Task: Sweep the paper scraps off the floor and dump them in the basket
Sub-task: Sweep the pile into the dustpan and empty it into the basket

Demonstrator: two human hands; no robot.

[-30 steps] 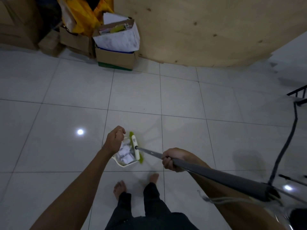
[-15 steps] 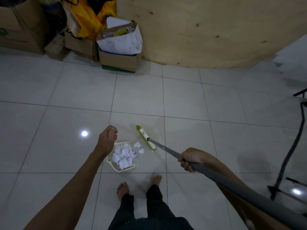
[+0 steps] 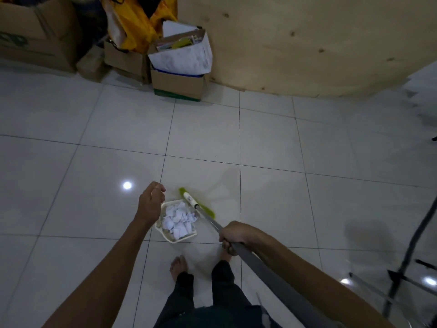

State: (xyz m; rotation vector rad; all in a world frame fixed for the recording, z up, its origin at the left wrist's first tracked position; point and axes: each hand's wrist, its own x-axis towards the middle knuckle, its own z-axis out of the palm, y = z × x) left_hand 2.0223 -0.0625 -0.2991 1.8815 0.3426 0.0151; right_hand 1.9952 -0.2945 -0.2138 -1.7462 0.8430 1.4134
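Right hand (image 3: 233,236) clamps the broom (image 3: 260,268) handle; its green head (image 3: 190,200) sits just beside a cream container (image 3: 165,234) of paper scraps (image 3: 178,220) on the tiled floor. Left hand (image 3: 151,202) curls above the container's edge; I cannot tell whether it holds anything.

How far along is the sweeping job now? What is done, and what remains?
Done: the white paper scraps lie heaped in the shallow cream plastic pan; I see none loose on the white floor tiles. In hand: the right hand grips the grey-handled green broom, its bristles beside the pan's open side. Left: dumping; no separate basket shows. What the left hand holds is hidden.
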